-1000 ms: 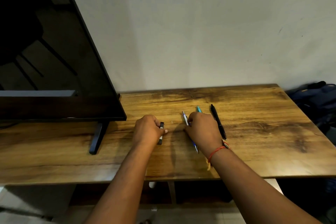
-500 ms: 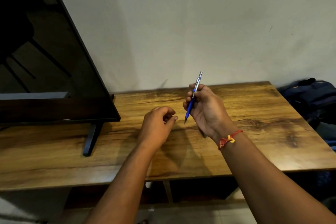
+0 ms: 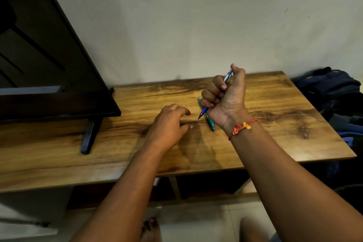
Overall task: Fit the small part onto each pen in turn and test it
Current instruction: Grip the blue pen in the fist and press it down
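My right hand [image 3: 225,102] is raised above the wooden table [image 3: 279,129] and grips a blue and silver pen [image 3: 204,111]. The pen's tip points down and to the left, and my thumb lies on its top end. My left hand [image 3: 169,124] hovers low over the table left of the pen tip, fingers loosely curled, with nothing visible in it. A teal pen [image 3: 211,123] lies on the table just below my right hand, partly hidden by it. The small black part and the black pen are out of sight.
A large dark television [image 3: 49,65] stands on the table's left side on a black foot [image 3: 89,135]. A dark blue backpack [image 3: 330,92] lies beyond the table's right edge. A plain wall rises behind the table.
My right hand picked the blue pen off the table and raised it, and my thumb moved onto its top. My left hand left the small black part's spot and loosened.
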